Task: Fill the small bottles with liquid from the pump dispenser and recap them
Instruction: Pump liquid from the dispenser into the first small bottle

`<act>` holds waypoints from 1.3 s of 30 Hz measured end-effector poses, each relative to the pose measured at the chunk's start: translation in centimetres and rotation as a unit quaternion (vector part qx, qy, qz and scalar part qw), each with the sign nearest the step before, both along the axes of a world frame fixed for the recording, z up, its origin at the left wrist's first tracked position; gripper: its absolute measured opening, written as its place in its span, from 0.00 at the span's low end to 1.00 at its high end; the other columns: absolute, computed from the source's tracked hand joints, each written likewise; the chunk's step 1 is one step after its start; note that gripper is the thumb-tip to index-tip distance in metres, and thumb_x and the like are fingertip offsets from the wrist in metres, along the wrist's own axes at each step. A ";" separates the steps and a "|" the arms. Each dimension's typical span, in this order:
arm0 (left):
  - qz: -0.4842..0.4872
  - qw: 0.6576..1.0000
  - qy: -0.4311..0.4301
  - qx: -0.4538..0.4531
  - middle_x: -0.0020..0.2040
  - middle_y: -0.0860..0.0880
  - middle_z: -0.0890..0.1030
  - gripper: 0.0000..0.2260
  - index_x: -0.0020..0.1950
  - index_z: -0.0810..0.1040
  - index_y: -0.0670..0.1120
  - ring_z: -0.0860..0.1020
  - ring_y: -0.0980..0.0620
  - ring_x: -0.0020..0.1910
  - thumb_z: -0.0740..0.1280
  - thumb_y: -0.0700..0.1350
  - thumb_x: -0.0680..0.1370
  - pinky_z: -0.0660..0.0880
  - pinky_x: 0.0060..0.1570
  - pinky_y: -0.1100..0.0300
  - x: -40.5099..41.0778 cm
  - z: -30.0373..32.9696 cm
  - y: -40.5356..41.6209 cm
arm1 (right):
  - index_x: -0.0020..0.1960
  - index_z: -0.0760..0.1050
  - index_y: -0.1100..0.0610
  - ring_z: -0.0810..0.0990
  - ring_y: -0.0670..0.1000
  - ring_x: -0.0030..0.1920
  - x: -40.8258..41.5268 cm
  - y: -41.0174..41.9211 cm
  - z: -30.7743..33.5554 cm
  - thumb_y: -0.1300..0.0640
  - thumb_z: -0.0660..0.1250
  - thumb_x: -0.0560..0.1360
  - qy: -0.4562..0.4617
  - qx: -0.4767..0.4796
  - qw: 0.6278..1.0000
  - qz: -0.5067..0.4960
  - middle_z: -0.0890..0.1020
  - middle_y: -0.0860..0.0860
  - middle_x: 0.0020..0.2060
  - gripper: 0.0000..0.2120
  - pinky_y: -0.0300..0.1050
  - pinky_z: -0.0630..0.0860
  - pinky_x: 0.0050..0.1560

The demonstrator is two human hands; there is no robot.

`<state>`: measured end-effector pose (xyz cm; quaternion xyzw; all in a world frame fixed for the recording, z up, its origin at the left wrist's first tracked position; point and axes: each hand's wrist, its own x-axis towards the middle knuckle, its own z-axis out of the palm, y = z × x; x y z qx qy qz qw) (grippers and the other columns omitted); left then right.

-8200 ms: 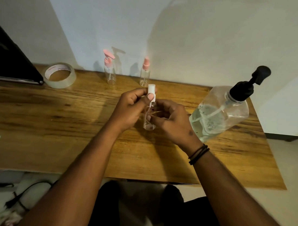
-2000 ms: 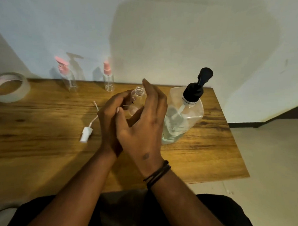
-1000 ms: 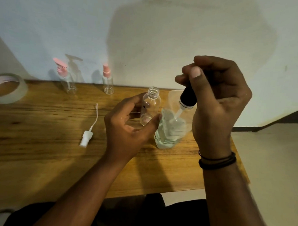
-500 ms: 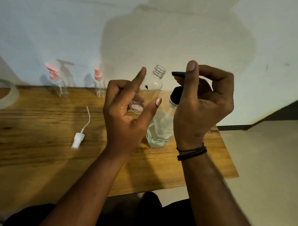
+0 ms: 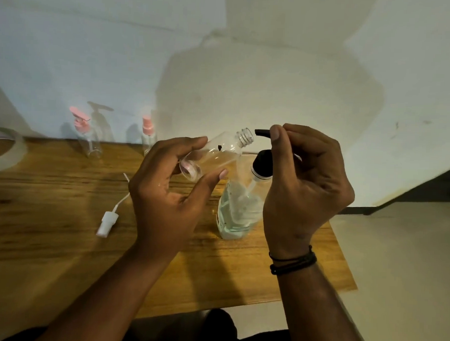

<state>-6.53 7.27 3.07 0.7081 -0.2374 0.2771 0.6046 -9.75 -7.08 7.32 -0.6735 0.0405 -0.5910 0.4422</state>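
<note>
Our left hand (image 5: 167, 193) holds the small bottle (image 5: 216, 154) tilted, mouth near the nozzle (image 5: 262, 133); right hand (image 5: 305, 183) grips the pump dispenser (image 5: 239, 211) head. W/o alignment, liquid probably spills.

A tape roll (image 5: 4, 150) lies on the wooden table (image 5: 50, 240).

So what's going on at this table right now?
A person is about to fill a small clear bottle. The left hand holds it uncapped and tilted, its mouth beside the black spout of the pump dispenser, which the right hand grips. The white spray cap lies on the table. Two pink-capped bottles stand behind.
</note>
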 end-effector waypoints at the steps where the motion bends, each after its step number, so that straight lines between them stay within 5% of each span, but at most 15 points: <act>1: 0.001 1.000 -0.003 0.003 0.57 0.42 0.83 0.19 0.63 0.80 0.35 0.84 0.46 0.57 0.80 0.40 0.75 0.83 0.52 0.43 0.0 0.0 0.0 | 0.49 0.83 0.68 0.86 0.57 0.46 0.0 0.0 0.0 0.65 0.75 0.76 0.001 0.002 1.000 0.005 0.84 0.61 0.45 0.06 0.54 0.85 0.41; 20: -0.027 1.000 0.002 -0.011 0.59 0.42 0.83 0.20 0.64 0.80 0.35 0.83 0.51 0.59 0.79 0.39 0.75 0.83 0.54 0.50 -0.4 1.0 0.0 | 0.51 0.81 0.60 0.84 0.50 0.49 0.5 0.4 0.3 0.63 0.72 0.79 0.010 -0.033 0.999 0.001 0.84 0.59 0.47 0.02 0.40 0.83 0.44; 25: -0.026 0.999 -0.019 -0.006 0.59 0.43 0.79 0.19 0.66 0.80 0.36 0.82 0.45 0.58 0.77 0.37 0.77 0.82 0.54 0.43 -0.1 0.8 0.1 | 0.52 0.82 0.62 0.84 0.54 0.50 0.7 0.5 -0.2 0.63 0.72 0.79 0.001 -0.076 0.997 -0.028 0.82 0.57 0.50 0.03 0.51 0.85 0.42; 30: -0.022 1.000 -0.018 0.005 0.59 0.42 0.81 0.19 0.65 0.80 0.37 0.82 0.46 0.59 0.78 0.38 0.76 0.82 0.54 0.43 -0.2 0.5 0.2 | 0.52 0.81 0.61 0.82 0.49 0.49 0.6 0.3 -0.2 0.62 0.70 0.80 0.003 -0.112 0.993 -0.041 0.81 0.54 0.49 0.03 0.47 0.84 0.44; 35: -0.020 1.000 -0.001 -0.011 0.59 0.42 0.83 0.19 0.64 0.80 0.36 0.84 0.47 0.58 0.78 0.38 0.76 0.83 0.54 0.44 -0.5 0.6 0.1 | 0.48 0.83 0.64 0.83 0.54 0.48 0.8 -0.1 -0.6 0.57 0.66 0.83 -0.002 -0.122 0.990 -0.071 0.83 0.54 0.47 0.12 0.55 0.81 0.45; 39: -0.026 0.999 0.004 -0.023 0.59 0.42 0.83 0.19 0.64 0.79 0.35 0.84 0.47 0.57 0.78 0.38 0.75 0.83 0.53 0.45 -0.6 0.8 0.1 | 0.50 0.82 0.60 0.83 0.57 0.47 0.6 0.0 -0.5 0.55 0.66 0.83 -0.010 -0.126 0.990 -0.066 0.83 0.54 0.46 0.09 0.56 0.80 0.45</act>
